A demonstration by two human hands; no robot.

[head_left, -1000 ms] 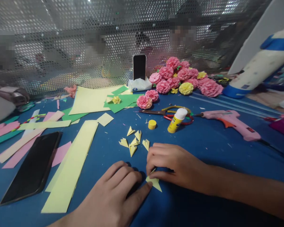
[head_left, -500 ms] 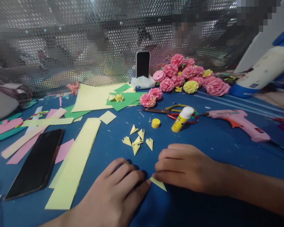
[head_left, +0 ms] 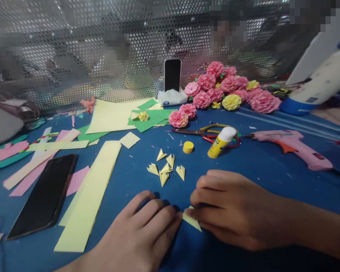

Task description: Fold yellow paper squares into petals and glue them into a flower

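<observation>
Both hands are lying on the blue table (head_left: 272,166), meeting over a small yellow paper piece (head_left: 193,221). The left hand (head_left: 141,230) is pressing flat beside its left corner, fingertips touching it. The right hand (head_left: 232,207) is curling over its top edge, fingers pinching it down. Folded yellow bits (head_left: 166,169) are lying just beyond the hands, and a glue stick (head_left: 221,141) farther back.

On the table (head_left: 257,166), the folded paper piece (head_left: 192,221) lies between the left hand (head_left: 138,234) and the right hand (head_left: 232,207). Behind them lies a group of small folded pieces (head_left: 166,168). The glue stick (head_left: 221,142) is further behind, right of its cap (head_left: 188,147). A phone (head_left: 44,196) lies at the left.
</observation>
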